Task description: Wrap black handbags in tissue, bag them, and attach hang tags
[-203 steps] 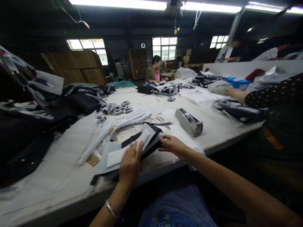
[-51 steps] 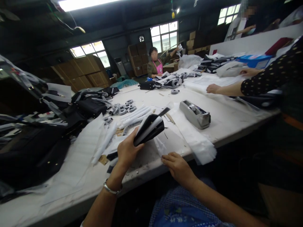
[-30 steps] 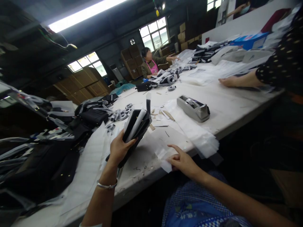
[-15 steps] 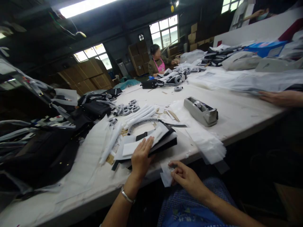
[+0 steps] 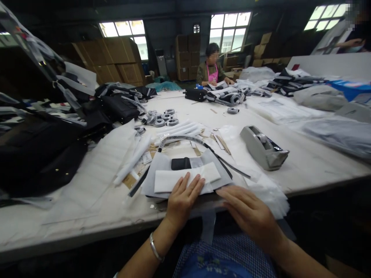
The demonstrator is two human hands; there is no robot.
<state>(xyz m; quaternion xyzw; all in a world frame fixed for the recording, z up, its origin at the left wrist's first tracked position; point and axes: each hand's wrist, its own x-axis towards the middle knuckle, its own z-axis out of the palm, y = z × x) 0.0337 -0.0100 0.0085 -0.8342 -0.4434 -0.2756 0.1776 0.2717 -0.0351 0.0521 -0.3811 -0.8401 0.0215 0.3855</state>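
In front of me a black bag [image 5: 227, 170] lies at the table's near edge, mostly covered by a thin whitish sheet [image 5: 150, 172]. Its handle [image 5: 185, 138], wrapped in clear film, arches behind it. My left hand [image 5: 184, 199] rests flat on a folded white pad [image 5: 166, 181] on top, fingers stretched out. Behind the pad shows a small black tab [image 5: 180, 163]. My right hand [image 5: 252, 210] is at the bag's near right corner, its fingers extended and close together; whether they touch the bag is unclear. A translucent strip [image 5: 208, 227] hangs below the table edge between my hands.
A grey tape dispenser [image 5: 263, 148] stands to the right, beside thin white plastic sheets [image 5: 272, 197]. Wrapped rings [image 5: 162, 119], white rolls [image 5: 133, 160] and scraps lie behind and left. Black bags [image 5: 43, 154] are piled at left. A co-worker [image 5: 213, 69] sits across the table [image 5: 116, 227].
My right hand has gone from pinching near the translucent strip to the bag's right corner with fingers extended. The bag now lies flatter, my left hand still on the pad. The view has turned.
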